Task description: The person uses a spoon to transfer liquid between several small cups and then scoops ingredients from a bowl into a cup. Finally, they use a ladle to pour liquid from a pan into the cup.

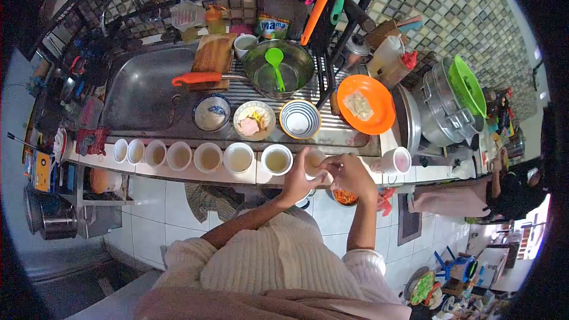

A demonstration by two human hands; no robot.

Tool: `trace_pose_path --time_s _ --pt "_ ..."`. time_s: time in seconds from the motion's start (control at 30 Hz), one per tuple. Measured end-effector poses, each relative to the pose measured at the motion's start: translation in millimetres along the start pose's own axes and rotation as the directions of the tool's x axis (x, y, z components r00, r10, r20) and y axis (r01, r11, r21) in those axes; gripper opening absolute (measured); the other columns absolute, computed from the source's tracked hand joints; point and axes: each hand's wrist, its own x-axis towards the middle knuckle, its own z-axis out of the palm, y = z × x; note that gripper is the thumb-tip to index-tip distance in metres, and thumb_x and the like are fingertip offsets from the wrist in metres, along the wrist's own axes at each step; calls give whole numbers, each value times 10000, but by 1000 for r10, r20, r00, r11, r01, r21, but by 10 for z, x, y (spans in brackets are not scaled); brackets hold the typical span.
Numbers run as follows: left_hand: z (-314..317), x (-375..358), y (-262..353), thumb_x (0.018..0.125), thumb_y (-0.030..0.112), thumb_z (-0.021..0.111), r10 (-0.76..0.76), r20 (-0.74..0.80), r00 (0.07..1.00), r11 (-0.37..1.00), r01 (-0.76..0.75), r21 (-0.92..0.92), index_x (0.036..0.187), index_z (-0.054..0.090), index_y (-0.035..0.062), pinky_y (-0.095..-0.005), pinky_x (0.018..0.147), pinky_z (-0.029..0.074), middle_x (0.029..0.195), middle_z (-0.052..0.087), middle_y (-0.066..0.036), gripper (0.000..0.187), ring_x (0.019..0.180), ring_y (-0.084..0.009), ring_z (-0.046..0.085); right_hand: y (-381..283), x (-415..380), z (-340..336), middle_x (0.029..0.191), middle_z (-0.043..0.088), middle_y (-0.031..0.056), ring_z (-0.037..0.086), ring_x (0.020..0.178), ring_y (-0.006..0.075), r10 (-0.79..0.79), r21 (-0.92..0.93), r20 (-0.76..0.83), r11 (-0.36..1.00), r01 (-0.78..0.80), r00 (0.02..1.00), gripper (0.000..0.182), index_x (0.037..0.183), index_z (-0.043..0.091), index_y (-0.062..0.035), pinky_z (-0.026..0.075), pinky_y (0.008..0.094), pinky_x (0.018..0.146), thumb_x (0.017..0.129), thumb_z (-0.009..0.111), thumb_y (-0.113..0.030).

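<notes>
At the counter's front edge, my left hand (298, 181) curves its thumb and fingers round the near left side of a white cup (315, 159). Over the right side of that cup, my right hand (353, 176) has its fingertips drawn together; anything between them is too small to make out. Just left of my hands stands a white cup of pale liquid (277, 160), at the end of a row of several similar cups (208, 157). To the right, a stack of white cups (396, 160) lies tilted near the edge.
Behind are a blue-striped bowl (300, 120), a bowl with pink and yellow bits (253, 121), an orange plate (379, 120) and a pot (252, 59) with a green ladle (275, 58). A sink (136, 95) is left, steel pots (441, 106) right. Another person (510, 192) stands far right.
</notes>
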Motion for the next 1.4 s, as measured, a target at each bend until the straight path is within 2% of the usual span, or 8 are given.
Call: trace_pose_path --time_s 0.17,0.37,0.43,0.5,0.57,0.7,1.17,1.4 --pt "-35 2 55 612 234 765 -62 34 997 998 62 15 1256 277 -3 -378 863 403 1123 469 -215 842 1046 -330 487 -76 56 32 641 596 164 623 561 159 -247 -294 -36 929 226 968 158 831 611 55 469 300 516 682 589 5" --pt "-9 -8 39 633 223 749 -54 12 998 998 54 17 1250 286 3 -382 850 408 1098 476 -211 802 1030 -324 496 -38 6 -29 660 609 156 631 631 267 205 -71 -19 976 -206 979 114 810 626 2 463 323 554 723 558 -24" --pt "-9 -9 45 639 216 743 -58 2 998 998 58 34 1248 290 5 -381 853 407 1099 476 -209 788 1034 -321 495 -34 40 66 653 609 153 638 619 235 -145 -309 -66 944 118 987 125 826 634 6 464 317 545 730 559 -26" --pt "-19 -1 35 644 208 740 -67 30 997 998 67 13 1247 294 8 -377 862 402 1109 472 -208 777 1047 -316 487 -42 -6 45 653 612 148 635 599 214 -200 -303 -71 938 170 977 124 824 635 19 465 316 541 736 558 -23" --pt "-22 14 33 643 212 741 -42 21 999 999 42 10 1248 294 9 -378 865 400 1111 470 -209 779 1051 -319 483 37 -38 -34 733 585 208 587 684 343 118 68 38 990 -120 992 196 824 637 -12 456 383 608 634 639 -60" --pt "-3 2 37 641 223 744 -23 -5 1000 1000 23 18 1249 294 6 -379 869 396 1119 465 -211 787 1058 -326 475 42 18 33 679 618 168 624 572 222 -80 -130 -70 989 70 994 132 827 631 36 473 319 560 714 567 16" --pt "-2 -4 -5 657 253 733 -89 43 995 996 90 -5 1257 283 -2 -366 912 369 1182 436 -210 793 1102 -324 447 144 4 -31 740 597 185 572 691 354 2 -148 -63 989 -11 998 179 844 649 -49 447 399 638 677 604 -92" --pt "-32 5 19 661 256 729 -95 77 993 995 96 -15 1264 273 -3 -367 906 375 1177 440 -211 799 1093 -327 458 26 5 20 672 609 159 608 555 256 -147 -234 70 959 160 987 166 887 635 -4 465 312 559 750 546 -31"
